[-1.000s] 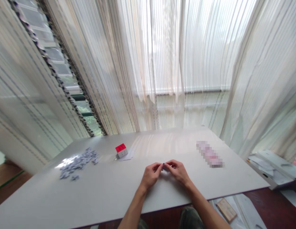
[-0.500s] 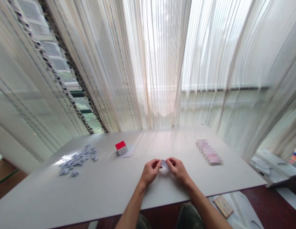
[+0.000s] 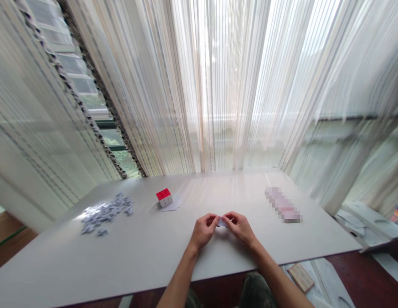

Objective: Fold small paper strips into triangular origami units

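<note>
In the head view, the person's left hand [image 3: 203,230] and right hand [image 3: 239,229] meet low over a broad, smooth white table [image 3: 122,265]. Both pinch one small, pale bluish-white piece of paper [image 3: 221,223] between thumb and fingers; it sits in the gap between the two hands, near the table's front edge, its folds too small to tell. Farther off to the left lies a loose heap of small, greyish-white folded paper pieces [image 3: 105,214]. Between heap and hands, farther back, stands a red-topped white cube [image 3: 164,198] with flat white paper sheets [image 3: 175,204] at its base. To the right lies a pinkish, elongated, pixelated object [image 3: 284,205]. Sheer, striped whitish curtains [image 3: 186,85] hang behind the table.
</note>
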Action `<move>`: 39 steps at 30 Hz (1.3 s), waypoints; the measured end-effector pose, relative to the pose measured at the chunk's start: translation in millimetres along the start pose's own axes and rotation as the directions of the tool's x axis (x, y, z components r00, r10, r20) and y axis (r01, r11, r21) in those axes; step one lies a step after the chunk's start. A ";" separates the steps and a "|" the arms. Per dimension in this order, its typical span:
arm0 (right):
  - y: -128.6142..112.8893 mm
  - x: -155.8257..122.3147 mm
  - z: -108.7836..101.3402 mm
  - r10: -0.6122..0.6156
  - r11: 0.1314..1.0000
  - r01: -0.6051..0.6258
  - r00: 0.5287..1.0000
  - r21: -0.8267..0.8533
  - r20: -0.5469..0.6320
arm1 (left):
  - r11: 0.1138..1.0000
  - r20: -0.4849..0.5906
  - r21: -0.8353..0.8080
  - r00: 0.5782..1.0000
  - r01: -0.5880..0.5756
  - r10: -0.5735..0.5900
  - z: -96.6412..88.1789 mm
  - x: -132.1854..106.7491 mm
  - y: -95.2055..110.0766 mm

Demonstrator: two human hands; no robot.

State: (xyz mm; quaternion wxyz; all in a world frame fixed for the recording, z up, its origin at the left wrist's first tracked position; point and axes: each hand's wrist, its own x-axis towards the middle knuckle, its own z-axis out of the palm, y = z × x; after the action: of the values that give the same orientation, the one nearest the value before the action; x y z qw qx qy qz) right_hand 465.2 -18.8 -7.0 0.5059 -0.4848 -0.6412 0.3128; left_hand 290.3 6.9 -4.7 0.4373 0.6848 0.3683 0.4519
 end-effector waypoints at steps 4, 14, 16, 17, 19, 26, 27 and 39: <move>1.3 0.1 -0.8 0.015 1.000 -0.015 1.000 0.008 -0.021 | 1.000 0.066 0.013 0.998 0.008 -0.009 -1.7 -0.5 2.9; 3.6 1.8 -0.5 0.024 0.996 -0.022 0.999 0.084 -0.032 | 0.998 0.009 -0.047 1.000 0.028 -0.028 -1.0 1.7 0.5; 5.2 2.1 -0.7 0.018 0.996 -0.014 0.999 0.091 -0.038 | 0.998 0.018 -0.048 0.999 0.035 -0.034 -1.0 1.5 0.6; 6.3 2.4 -0.8 0.016 0.995 -0.013 0.999 0.095 -0.040 | 0.998 0.027 -0.048 0.999 0.042 -0.041 -1.1 1.3 0.6; 8.9 3.0 -0.7 0.022 0.994 -0.018 0.999 0.103 -0.041 | 0.997 0.046 -0.049 0.997 0.060 -0.058 -1.0 0.8 0.4; 11.5 3.4 0.3 0.021 0.996 -0.020 1.000 0.082 -0.005 | 0.997 0.060 -0.061 0.997 0.051 -0.048 1.4 0.2 1.4; 10.4 3.1 0.2 0.021 0.996 -0.021 1.000 0.081 -0.006 | 0.997 0.049 -0.058 0.998 0.041 -0.038 1.5 0.7 1.1; 8.0 1.5 2.7 0.000 0.993 0.001 1.000 0.116 -0.010 | 0.995 -0.052 -0.078 0.997 0.057 -0.062 -2.6 0.4 -1.5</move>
State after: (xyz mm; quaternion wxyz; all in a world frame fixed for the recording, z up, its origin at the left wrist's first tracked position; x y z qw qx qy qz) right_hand 465.1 -14.4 -14.4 0.5364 -0.4561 -0.6195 0.3469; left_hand 287.8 8.4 -5.5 0.4663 0.6438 0.3827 0.4708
